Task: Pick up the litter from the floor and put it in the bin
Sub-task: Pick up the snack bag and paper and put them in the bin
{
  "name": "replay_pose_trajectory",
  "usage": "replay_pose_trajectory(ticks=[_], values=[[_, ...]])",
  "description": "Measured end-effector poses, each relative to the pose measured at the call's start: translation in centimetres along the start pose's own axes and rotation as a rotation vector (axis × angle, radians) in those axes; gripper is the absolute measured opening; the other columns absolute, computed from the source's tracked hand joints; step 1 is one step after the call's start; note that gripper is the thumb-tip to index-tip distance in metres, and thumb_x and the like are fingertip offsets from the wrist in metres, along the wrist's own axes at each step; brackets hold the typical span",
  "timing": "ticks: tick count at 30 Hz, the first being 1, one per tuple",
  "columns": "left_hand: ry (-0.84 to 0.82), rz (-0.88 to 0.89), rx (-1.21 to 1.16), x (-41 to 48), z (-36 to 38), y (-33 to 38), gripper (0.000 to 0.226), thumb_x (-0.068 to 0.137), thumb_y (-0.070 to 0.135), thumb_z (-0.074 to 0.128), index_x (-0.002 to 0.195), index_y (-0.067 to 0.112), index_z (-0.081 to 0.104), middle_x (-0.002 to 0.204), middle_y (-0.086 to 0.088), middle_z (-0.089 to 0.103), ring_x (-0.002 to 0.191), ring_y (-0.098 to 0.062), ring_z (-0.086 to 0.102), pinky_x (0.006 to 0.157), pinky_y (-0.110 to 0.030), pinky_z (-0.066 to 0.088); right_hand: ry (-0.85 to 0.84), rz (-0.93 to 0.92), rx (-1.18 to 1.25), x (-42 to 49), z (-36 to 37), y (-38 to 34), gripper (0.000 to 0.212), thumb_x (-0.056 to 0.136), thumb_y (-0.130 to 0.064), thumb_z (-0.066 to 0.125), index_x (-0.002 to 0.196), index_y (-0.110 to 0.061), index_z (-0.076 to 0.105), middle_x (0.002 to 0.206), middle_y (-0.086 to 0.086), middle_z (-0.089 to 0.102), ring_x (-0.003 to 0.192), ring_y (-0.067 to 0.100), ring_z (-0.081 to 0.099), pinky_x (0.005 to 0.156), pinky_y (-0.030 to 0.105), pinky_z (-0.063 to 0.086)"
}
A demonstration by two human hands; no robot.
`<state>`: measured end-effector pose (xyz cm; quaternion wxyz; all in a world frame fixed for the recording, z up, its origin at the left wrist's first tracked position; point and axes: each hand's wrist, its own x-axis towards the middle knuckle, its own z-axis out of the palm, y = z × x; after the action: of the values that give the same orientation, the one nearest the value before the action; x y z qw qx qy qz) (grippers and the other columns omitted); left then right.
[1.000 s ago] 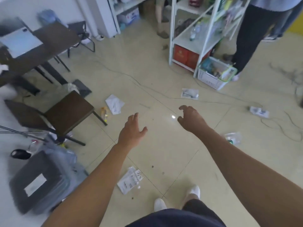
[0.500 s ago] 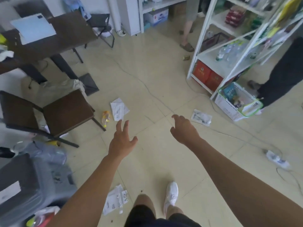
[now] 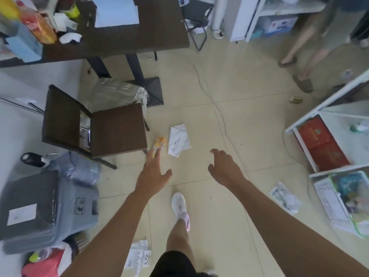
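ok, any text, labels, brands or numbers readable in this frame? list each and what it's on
No text reads legibly; all print is blurred or too small.
Grey bin: dark printed mark on its side, white label on the lid, unreadable.
Red boxes: gold emblem, unreadable.
Folded white wrapper: faint print, unreadable.
White packet at the bottom edge: dark print, unreadable.
Orange carton: red print, unreadable.

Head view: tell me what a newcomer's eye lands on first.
Mid-frame, the left hand stretches open toward an orange wrapper and white paper on the floor beside the brown chair. The right hand is empty. A grey bin sits at lower left.
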<state>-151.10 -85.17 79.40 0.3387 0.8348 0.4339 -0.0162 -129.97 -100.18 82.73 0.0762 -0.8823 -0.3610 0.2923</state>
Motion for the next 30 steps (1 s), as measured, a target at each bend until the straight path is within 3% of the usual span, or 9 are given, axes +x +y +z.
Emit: replay_pose_trajectory(ticks=[3,7,15,18,21,24,26,30], values=[[-0.012,-0.026,-0.022,6.6,-1.7,-0.6,0.083,0.089,0.041,0.067,0.155,0.031,0.019,0.158,0.020,0.007,0.133,-0.027,0.053,0.083,-0.039,0.052,-0.059,0.041,-0.009,7.5,-1.5,-2.1,0.059,0.095,-0.014,0.049,0.152,-0.019,0.036,0.134,0.006,0.052,0.124,0.029,0.049,0.083,0.038,0.044],[-0.084,-0.136,-0.015,14.5,-4.0,-1.3,0.086,0.091,0.042,0.067,0.159,0.025,0.018,0.165,0.005,0.007,0.137,-0.029,0.050,0.097,-0.048,0.053,-0.090,0.052,-0.008,15.6,-3.9,-4.8,0.058,0.092,-0.013,0.049,0.148,-0.018,0.037,0.128,0.006,0.053,0.119,0.030,0.051,0.079,0.037,0.042],[-0.142,-0.277,-0.019,28.9,-3.2,-3.1,0.088,0.091,0.043,0.067,0.161,0.024,0.017,0.167,0.001,0.006,0.140,-0.028,0.048,0.101,-0.046,0.052,-0.206,0.001,-0.056,33.2,-3.8,-7.2,0.059,0.086,-0.013,0.050,0.144,-0.020,0.038,0.116,0.003,0.053,0.109,0.026,0.053,0.073,0.033,0.039],[-0.137,-0.404,-0.059,36.4,1.4,-6.5,0.087,0.092,0.044,0.066,0.162,0.026,0.017,0.167,0.004,0.006,0.140,-0.027,0.048,0.101,-0.047,0.052,-0.284,-0.047,-0.135,43.5,1.4,-6.0,0.062,0.088,-0.016,0.051,0.148,-0.018,0.034,0.118,0.003,0.054,0.110,0.026,0.052,0.075,0.034,0.040],[-0.173,-0.498,-0.086,43.3,6.8,-10.4,0.089,0.092,0.044,0.067,0.162,0.024,0.016,0.167,0.003,0.006,0.146,-0.026,0.041,0.106,-0.049,0.048,-0.335,-0.094,-0.307,52.5,7.3,-4.6,0.063,0.091,-0.021,0.052,0.151,-0.014,0.031,0.129,0.007,0.053,0.124,0.029,0.047,0.087,0.038,0.045],[-0.205,-0.490,-0.075,49.7,12.9,-15.2,0.090,0.090,0.048,0.065,0.161,0.025,0.015,0.166,0.004,0.007,0.138,-0.027,0.049,0.095,-0.043,0.051,-0.360,-0.175,-0.490,60.2,14.0,-3.1,0.069,0.091,-0.025,0.052,0.153,-0.012,0.026,0.136,0.010,0.050,0.133,0.031,0.040,0.093,0.039,0.045],[-0.213,-0.502,-0.054,53.5,17.2,-19.0,0.091,0.089,0.047,0.066,0.160,0.023,0.015,0.166,0.001,0.011,0.140,-0.030,0.046,0.093,-0.041,0.050,-0.391,-0.116,-0.426,64.8,19.0,-2.1,0.069,0.090,-0.024,0.055,0.151,-0.011,0.028,0.135,0.011,0.050,0.131,0.032,0.040,0.094,0.041,0.045],[-0.243,-0.626,-0.030,59.2,26.2,-27.6,0.088,0.086,0.036,0.070,0.157,0.018,0.022,0.160,-0.010,0.023,0.136,-0.037,0.045,0.103,-0.048,0.047,-0.438,0.219,-0.070,73.0,30.2,0.4,0.065,0.092,-0.025,0.058,0.149,-0.010,0.030,0.139,0.014,0.048,0.134,0.036,0.039,0.099,0.043,0.041]])
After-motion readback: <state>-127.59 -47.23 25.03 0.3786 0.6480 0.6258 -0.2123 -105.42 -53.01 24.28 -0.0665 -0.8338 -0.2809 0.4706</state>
